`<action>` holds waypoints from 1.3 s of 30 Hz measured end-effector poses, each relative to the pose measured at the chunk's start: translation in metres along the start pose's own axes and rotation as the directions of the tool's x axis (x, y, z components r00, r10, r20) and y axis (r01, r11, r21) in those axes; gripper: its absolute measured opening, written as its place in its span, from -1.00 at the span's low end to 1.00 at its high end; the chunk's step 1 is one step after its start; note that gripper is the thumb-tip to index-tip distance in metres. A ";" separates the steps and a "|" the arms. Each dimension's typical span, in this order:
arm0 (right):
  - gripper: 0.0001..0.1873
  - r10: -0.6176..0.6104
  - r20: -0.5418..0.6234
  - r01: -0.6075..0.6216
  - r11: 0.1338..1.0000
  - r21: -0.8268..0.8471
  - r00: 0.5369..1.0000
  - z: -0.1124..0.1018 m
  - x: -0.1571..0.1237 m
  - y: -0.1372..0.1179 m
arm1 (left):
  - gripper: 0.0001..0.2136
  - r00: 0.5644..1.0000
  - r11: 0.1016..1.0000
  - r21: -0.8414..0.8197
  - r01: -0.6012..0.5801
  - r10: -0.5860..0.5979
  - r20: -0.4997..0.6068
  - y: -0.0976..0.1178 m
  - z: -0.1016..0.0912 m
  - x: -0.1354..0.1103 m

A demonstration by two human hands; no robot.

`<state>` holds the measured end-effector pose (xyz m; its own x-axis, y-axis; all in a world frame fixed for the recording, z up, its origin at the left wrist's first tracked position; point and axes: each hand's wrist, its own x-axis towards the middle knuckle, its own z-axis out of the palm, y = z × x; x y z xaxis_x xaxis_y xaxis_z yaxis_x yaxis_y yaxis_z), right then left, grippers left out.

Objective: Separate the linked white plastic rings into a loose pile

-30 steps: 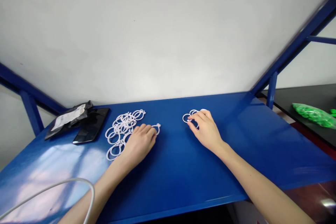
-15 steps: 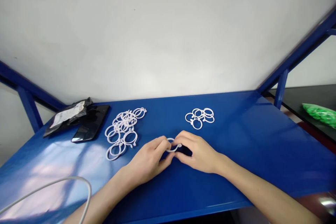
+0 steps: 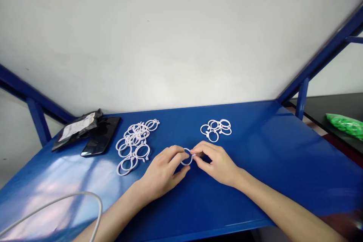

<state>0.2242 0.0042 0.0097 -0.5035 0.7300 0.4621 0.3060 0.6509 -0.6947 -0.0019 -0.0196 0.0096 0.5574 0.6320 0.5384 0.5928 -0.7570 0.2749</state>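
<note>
The white ring (image 3: 187, 164) sits between left hand (image 3: 163, 168) and right hand (image 3: 217, 162).

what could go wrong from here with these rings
The held ring might slip, since the right hand seems to pinch it only by the fingertips at its small end.
The left pile overlaps, so lifting one ring could drag others along.
The cable crosses in front of the left forearm in this view and could snag it.

Tabletop (image 3: 178, 126) lies free between ring clusters (image 3: 138, 131) (image 3: 220, 125) (hands (image 3: 162, 171) (image 3: 220, 164) block nearside).
</note>
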 end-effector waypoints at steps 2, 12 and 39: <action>-0.89 -0.023 0.015 0.023 1.000 -0.016 1.000 -0.001 0.000 -0.001 | -0.71 1.000 1.000 0.002 0.028 -0.028 0.000 0.000 -0.001 0.000; -0.89 -0.129 0.062 0.136 0.982 -0.131 0.990 -0.003 0.000 -0.002 | -0.60 0.995 0.999 0.040 0.031 -0.034 0.095 -0.002 0.003 -0.002; -0.88 -0.066 0.044 0.074 0.967 -0.243 0.997 -0.004 0.001 0.005 | -0.63 0.987 0.994 0.066 0.084 -0.092 0.132 -0.011 0.005 -0.001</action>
<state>0.2291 0.0091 0.0087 -0.5578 0.6758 0.4818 0.4546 0.7345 -0.5038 -0.0059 -0.0108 0.0019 0.5723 0.7154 0.4009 0.6745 -0.6887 0.2661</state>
